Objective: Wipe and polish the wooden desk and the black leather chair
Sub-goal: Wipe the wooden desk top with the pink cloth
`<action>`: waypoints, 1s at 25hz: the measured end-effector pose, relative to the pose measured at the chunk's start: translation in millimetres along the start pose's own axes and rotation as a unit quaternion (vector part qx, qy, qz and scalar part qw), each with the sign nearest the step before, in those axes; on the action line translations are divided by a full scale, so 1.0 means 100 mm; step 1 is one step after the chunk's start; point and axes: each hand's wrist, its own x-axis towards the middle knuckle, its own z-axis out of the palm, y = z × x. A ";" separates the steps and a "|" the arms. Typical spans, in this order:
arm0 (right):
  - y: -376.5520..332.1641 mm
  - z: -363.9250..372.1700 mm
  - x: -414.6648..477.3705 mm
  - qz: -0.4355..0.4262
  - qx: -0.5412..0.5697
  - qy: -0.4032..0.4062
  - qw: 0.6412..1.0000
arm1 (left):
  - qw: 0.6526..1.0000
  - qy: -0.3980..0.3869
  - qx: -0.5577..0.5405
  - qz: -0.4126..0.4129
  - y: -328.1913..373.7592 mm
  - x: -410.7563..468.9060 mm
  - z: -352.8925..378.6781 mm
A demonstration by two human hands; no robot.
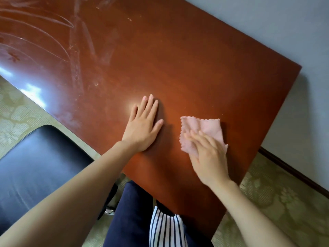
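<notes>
While leaning over the near corner of the wooden desk (178,59), plants the left hand (143,125) flat on the red-brown top. Palm down, fingers straight and slightly spread, thumb out to the side, gripping nothing.

Presses the right hand (208,154) down onto a pink cloth (204,129), fingers stretched out across its near half, not curled round it. A touch of blur at those fingertips, so no telling anything finer about the contact.

Cloth lying flat on the wood, zigzag-edged, just to the right of the left hand. A strip of bare desk between the two, and the desk's right-hand edge close by.

Over on the far left of the top: pale curved smears (80,50) and streaks, plus bright glare along the left edge. Round both hands, a more even colour, with a few tiny pale specks near the cloth.

Down at lower left, black leather chair (35,166), its glossy seat just beside the desk's left edge, partly hidden by the left forearm and well apart from both hands.

Underfoot, patterned green-beige carpet (276,202) on both sides of the desk. Beyond the desk, pale grey wall (267,24), with a dark baseboard (293,172) running along its foot at the right.

At the very bottom, navy trousers (128,220) and a striped garment (165,229), right up against the desk's near corner.
</notes>
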 end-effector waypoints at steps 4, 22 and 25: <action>0.37 -0.36 0.34 0.073 -0.034 -0.047 0.996 | 0.999 -0.014 -0.009 -0.033 0.26 -0.03 0.16; 0.12 -0.28 0.01 0.044 0.003 -0.056 0.997 | 0.998 -0.057 0.012 -0.028 0.24 0.00 0.11; -0.12 -0.27 -0.40 0.012 0.026 -0.091 0.995 | 0.998 -0.058 0.013 -0.028 0.24 -0.01 0.12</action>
